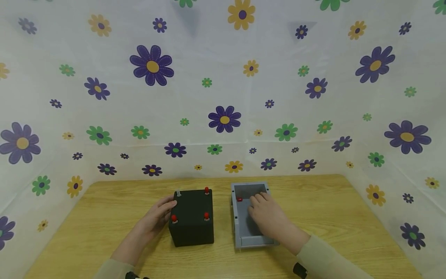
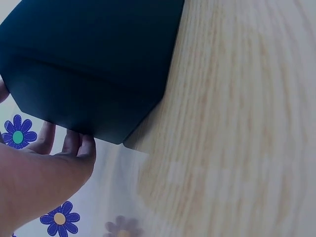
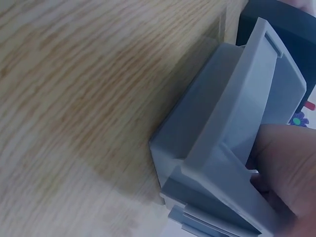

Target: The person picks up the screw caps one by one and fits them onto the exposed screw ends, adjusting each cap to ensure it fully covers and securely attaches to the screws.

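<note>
A black box stands on the table, with metal posts at its top corners. Three posts carry red caps; the far-left metal post is bare. My left hand rests against the box's left side, one fingertip at the top edge. In the left wrist view, its fingers touch the box. To the right, my right hand reaches down into a grey bin, fingers bent toward the bottom. I cannot tell what it holds. One small red piece lies in the bin near the left wall.
The box and bin stand side by side on a wooden table, with a strip of wood between them. A white flowered cloth hangs behind the table and along both sides. The bin's raised walls surround my right hand.
</note>
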A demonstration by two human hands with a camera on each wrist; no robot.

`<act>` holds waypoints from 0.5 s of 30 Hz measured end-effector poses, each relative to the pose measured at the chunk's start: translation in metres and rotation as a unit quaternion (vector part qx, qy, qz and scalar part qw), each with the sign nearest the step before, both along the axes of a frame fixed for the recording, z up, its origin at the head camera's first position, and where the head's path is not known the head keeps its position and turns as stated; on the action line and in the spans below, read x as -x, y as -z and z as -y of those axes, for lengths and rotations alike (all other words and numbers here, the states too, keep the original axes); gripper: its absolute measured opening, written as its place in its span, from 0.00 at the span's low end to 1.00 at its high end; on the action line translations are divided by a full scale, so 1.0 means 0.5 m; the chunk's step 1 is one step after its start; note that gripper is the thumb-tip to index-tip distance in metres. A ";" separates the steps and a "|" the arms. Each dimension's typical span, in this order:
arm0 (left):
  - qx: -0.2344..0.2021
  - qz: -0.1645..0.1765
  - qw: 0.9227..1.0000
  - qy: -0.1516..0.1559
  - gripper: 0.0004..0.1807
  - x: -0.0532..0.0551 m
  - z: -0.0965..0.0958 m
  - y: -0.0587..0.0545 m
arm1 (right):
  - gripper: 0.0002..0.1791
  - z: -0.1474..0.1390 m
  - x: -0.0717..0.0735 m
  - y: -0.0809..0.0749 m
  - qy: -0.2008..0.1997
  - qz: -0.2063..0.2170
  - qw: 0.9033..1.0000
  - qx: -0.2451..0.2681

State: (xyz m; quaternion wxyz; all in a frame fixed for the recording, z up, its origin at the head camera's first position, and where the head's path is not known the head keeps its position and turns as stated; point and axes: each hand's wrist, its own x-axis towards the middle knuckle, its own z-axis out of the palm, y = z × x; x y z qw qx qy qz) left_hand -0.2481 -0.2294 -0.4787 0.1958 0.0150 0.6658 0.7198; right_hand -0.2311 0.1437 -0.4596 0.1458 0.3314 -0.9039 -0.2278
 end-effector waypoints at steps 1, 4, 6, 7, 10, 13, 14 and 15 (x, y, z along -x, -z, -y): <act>0.000 0.002 1.000 -0.001 0.38 0.001 0.000 0.000 | 0.09 0.000 0.001 0.000 -0.004 -0.001 1.000 0.003; 0.001 0.006 1.000 -0.001 0.39 0.002 -0.001 -0.001 | 0.10 0.001 0.004 -0.004 -0.008 0.006 1.000 0.011; 0.005 0.008 1.000 -0.003 0.39 0.003 -0.001 -0.001 | 0.10 0.002 0.006 -0.009 -0.009 0.009 1.000 0.014; 0.008 0.010 1.000 -0.003 0.39 0.003 -0.001 -0.002 | 0.11 0.002 0.007 -0.012 -0.010 0.009 1.000 0.015; 0.014 0.013 1.000 -0.005 0.41 0.002 0.000 -0.002 | 0.11 0.003 0.011 -0.019 -0.017 0.001 1.000 0.018; 0.019 0.014 1.000 0.000 0.42 0.000 0.001 -0.003 | 0.10 0.003 0.014 -0.023 -0.026 -0.013 0.999 0.024; 0.020 0.013 1.000 0.000 0.42 0.000 0.002 -0.003 | 0.10 0.003 0.015 -0.025 -0.029 -0.014 0.999 0.028; 0.019 0.012 1.000 0.001 0.41 0.000 0.002 -0.004 | 0.10 0.003 0.015 -0.027 -0.031 -0.016 0.999 0.031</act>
